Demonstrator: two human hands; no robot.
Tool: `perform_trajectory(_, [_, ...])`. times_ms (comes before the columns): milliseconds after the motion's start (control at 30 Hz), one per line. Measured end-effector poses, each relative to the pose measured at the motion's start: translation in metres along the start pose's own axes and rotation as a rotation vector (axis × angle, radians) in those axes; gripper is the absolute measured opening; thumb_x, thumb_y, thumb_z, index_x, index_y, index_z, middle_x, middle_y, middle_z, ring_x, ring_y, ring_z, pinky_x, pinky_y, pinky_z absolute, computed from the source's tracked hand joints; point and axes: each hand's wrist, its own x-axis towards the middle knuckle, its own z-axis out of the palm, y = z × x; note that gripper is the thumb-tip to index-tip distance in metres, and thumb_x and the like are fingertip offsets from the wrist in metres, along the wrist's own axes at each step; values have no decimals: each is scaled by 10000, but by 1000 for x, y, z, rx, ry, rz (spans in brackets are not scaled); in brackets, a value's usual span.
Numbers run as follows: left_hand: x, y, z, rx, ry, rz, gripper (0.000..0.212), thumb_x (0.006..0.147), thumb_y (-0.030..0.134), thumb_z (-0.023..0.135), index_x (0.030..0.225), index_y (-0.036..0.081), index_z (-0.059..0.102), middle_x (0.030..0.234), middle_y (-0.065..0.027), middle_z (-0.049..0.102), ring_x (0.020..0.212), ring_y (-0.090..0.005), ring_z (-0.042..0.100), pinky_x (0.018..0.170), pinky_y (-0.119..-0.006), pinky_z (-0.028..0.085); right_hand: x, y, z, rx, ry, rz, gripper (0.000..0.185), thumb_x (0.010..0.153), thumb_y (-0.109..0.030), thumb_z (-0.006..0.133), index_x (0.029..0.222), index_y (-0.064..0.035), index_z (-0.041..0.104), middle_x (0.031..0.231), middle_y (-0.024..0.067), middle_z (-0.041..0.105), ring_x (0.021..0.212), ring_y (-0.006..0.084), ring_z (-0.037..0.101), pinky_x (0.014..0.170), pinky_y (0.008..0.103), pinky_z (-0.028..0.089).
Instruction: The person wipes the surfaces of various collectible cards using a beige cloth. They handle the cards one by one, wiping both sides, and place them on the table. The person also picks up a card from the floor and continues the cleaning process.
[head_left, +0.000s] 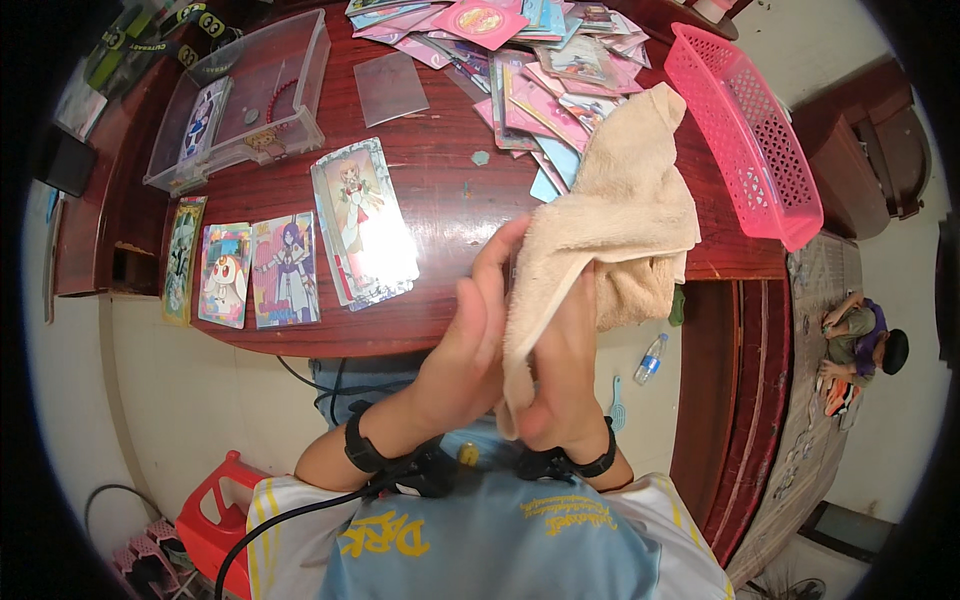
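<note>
A beige terry towel (622, 202) hangs over my hands at the front edge of the dark red wooden table (450, 300). My left hand (461, 356) presses against the towel's left side, its fingers raised and their tips partly hidden behind a fold. Beneath the cloth, my right hand (566, 360) holds it from the right; most of those fingers are covered. Whether anything else lies between my palms cannot be seen. To the left lie a stack of glossy illustrated cards (365, 225) and three separate cards, including a purple-haired character card (286, 270).
A large pile of cards (532, 90) spreads across the back. The clear plastic box (307, 97) stands left, near a transparent sleeve (390, 88). A pink perforated basket (750, 142) sits at the right edge. On the floor are a bottle (651, 360) and a hairbrush (617, 405); another person (862, 337) sits farther right.
</note>
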Motion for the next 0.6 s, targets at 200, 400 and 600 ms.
perform_trajectory(200, [6, 5, -1, -134, 14, 40, 698, 1070, 525, 202, 1606, 101, 59, 1640, -103, 184, 1500, -222, 201, 1219, -368, 156, -8, 2, -5, -288, -187, -129, 518, 902, -410, 605, 1200, 14, 621, 1254, 266, 585, 1192, 488, 525, 1050, 610, 321])
perform_trajectory(400, [17, 0, -8, -93, 91, 39, 650, 1085, 475, 210, 1604, 106, 78, 1616, -129, 255, 1474, -257, 288, 1208, -396, 223, -1, 14, -8, -389, -166, -71, 358, 838, -297, 644, 1101, -58, 692, 1119, 151, 643, 1042, 344, 602, 938, 479, 427])
perform_trajectory(600, [16, 11, -22, -412, 2, 47, 682, 1072, 515, 220, 1604, 113, 76, 1599, -170, 285, 1446, -320, 344, 1200, -433, 252, 7, 11, 0, -411, -269, -206, 347, 793, -305, 673, 1064, -91, 707, 1078, 102, 659, 1015, 298, 618, 920, 460, 440])
